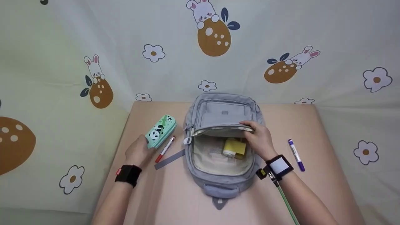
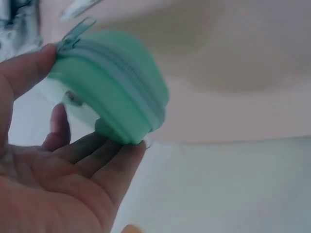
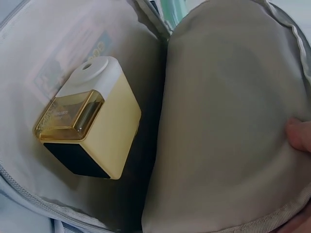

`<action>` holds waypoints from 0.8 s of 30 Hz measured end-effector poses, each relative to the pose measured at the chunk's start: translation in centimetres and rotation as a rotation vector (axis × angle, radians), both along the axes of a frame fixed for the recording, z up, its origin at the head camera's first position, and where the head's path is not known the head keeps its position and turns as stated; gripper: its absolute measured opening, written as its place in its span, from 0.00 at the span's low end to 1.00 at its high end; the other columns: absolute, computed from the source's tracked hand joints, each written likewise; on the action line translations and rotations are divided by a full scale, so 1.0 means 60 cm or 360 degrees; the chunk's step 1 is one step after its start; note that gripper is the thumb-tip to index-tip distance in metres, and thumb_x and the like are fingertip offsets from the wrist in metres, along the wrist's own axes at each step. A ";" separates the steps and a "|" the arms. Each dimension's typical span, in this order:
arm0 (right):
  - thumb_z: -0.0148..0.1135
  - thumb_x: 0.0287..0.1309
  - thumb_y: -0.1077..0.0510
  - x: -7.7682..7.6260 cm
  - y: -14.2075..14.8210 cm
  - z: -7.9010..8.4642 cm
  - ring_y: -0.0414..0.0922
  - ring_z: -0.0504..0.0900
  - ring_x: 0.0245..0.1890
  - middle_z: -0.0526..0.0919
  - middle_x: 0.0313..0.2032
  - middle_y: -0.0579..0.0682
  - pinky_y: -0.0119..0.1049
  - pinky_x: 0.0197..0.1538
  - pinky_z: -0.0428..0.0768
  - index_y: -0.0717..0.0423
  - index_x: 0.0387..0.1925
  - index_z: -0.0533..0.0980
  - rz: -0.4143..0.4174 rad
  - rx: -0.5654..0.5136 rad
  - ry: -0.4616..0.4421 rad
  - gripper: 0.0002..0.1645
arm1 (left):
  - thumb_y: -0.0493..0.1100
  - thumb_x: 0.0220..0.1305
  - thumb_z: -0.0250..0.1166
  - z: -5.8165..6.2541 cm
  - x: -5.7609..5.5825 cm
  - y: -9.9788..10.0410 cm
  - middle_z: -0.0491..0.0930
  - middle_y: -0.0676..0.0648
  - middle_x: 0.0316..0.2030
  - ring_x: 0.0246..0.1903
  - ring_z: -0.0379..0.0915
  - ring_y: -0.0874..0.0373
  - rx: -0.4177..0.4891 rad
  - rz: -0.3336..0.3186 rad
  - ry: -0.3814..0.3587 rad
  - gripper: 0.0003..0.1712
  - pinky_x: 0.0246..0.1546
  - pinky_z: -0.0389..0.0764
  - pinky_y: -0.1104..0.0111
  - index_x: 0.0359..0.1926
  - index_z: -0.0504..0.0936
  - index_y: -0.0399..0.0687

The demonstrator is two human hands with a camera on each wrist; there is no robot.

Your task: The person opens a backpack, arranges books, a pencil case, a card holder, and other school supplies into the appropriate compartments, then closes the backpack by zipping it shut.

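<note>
My left hand (image 1: pixel 137 151) grips the near end of a mint-green pencil case (image 1: pixel 162 130) with panda pictures, left of the backpack. In the left wrist view, the thumb sits by the zipper pull and the fingers support the other side of the case (image 2: pixel 107 82); its zipper is closed. A grey backpack (image 1: pixel 222 180) lies with its compartment unzipped. My right hand (image 1: pixel 261 140) pinches the edge of its front flap (image 1: pixel 225 120) and holds it raised. Inside rests a yellow and white pencil sharpener (image 3: pixel 116 121) with a clear amber drawer.
A red-capped marker (image 1: pixel 165 149) lies between the pencil case and the backpack, near a grey strap (image 1: pixel 170 159). To the right of the backpack is a purple marker (image 1: pixel 296 155). Patterned cloth (image 1: pixel 175 72) hangs behind and beside the table (image 1: pixel 175 193).
</note>
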State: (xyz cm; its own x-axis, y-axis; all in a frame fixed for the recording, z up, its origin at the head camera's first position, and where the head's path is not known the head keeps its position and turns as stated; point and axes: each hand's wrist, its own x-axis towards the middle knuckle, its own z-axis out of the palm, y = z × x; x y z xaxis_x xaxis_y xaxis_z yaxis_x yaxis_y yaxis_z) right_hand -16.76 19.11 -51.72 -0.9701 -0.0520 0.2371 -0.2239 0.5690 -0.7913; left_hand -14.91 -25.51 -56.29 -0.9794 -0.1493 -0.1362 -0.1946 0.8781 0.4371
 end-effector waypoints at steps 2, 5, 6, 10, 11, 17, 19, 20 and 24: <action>0.62 0.62 0.67 0.000 0.000 0.004 0.46 0.84 0.44 0.87 0.50 0.49 0.43 0.45 0.80 0.52 0.52 0.85 -0.0022 -0.0021 0.0020 0.19 | 0.42 0.62 0.71 0.025 0.017 0.005 0.80 0.32 0.47 0.42 0.78 0.42 -0.0018 -0.0051 -0.0038 0.28 0.43 0.78 0.50 0.55 0.72 0.30; 0.63 0.62 0.67 -0.003 0.002 0.008 0.47 0.84 0.48 0.88 0.48 0.49 0.43 0.49 0.80 0.52 0.51 0.85 -0.0067 -0.0036 0.0070 0.18 | 0.42 0.58 0.74 0.064 0.042 0.017 0.81 0.36 0.43 0.37 0.76 0.45 -0.0047 -0.0146 -0.0130 0.27 0.37 0.77 0.53 0.52 0.74 0.31; 0.63 0.61 0.67 -0.003 0.002 0.009 0.47 0.84 0.48 0.88 0.48 0.50 0.43 0.49 0.80 0.52 0.51 0.85 -0.0078 -0.0039 0.0082 0.18 | 0.43 0.56 0.75 0.075 0.051 0.023 0.81 0.37 0.41 0.36 0.76 0.46 -0.0049 -0.0177 -0.0170 0.26 0.35 0.76 0.55 0.50 0.75 0.32; 0.63 0.61 0.68 -0.005 0.004 0.013 0.46 0.83 0.43 0.88 0.48 0.50 0.39 0.44 0.79 0.53 0.51 0.85 -0.0106 -0.0033 0.0095 0.18 | 0.44 0.52 0.79 0.108 0.086 0.057 0.79 0.44 0.36 0.32 0.73 0.51 0.0022 -0.0349 -0.0299 0.23 0.30 0.74 0.61 0.43 0.77 0.41; 0.63 0.61 0.68 -0.005 0.005 0.014 0.46 0.83 0.41 0.88 0.48 0.50 0.37 0.42 0.78 0.53 0.51 0.85 -0.0107 -0.0028 0.0092 0.18 | 0.45 0.51 0.80 0.111 0.094 0.068 0.79 0.45 0.36 0.31 0.73 0.52 0.0056 -0.0390 -0.0317 0.23 0.30 0.73 0.62 0.42 0.78 0.43; 0.63 0.59 0.68 -0.002 0.002 0.015 0.48 0.83 0.40 0.88 0.49 0.52 0.38 0.40 0.77 0.53 0.52 0.85 -0.0118 -0.0042 0.0082 0.20 | 0.50 0.54 0.78 0.091 0.101 0.157 0.76 0.50 0.33 0.29 0.71 0.55 0.0149 -0.0649 -0.0271 0.22 0.28 0.71 0.64 0.43 0.77 0.47; 0.64 0.59 0.68 -0.001 0.000 0.014 0.48 0.84 0.43 0.88 0.48 0.52 0.41 0.44 0.79 0.53 0.52 0.85 -0.0122 -0.0063 0.0080 0.19 | 0.50 0.55 0.77 0.073 0.091 0.186 0.76 0.50 0.33 0.29 0.70 0.55 0.0143 -0.0703 -0.0218 0.23 0.28 0.71 0.63 0.44 0.78 0.45; 0.64 0.59 0.68 -0.001 -0.002 0.014 0.48 0.84 0.44 0.88 0.48 0.52 0.42 0.45 0.79 0.53 0.51 0.85 -0.0119 -0.0071 0.0081 0.19 | 0.51 0.56 0.76 0.063 0.085 0.200 0.77 0.49 0.33 0.30 0.71 0.55 0.0128 -0.0711 -0.0183 0.24 0.28 0.72 0.63 0.47 0.78 0.43; 0.63 0.59 0.68 0.001 -0.008 0.011 0.48 0.85 0.46 0.88 0.48 0.51 0.43 0.48 0.80 0.53 0.51 0.85 -0.0086 -0.0064 0.0087 0.19 | 0.52 0.59 0.75 0.030 0.064 0.247 0.82 0.43 0.38 0.33 0.77 0.51 0.0001 -0.0647 0.0004 0.31 0.33 0.79 0.57 0.53 0.77 0.36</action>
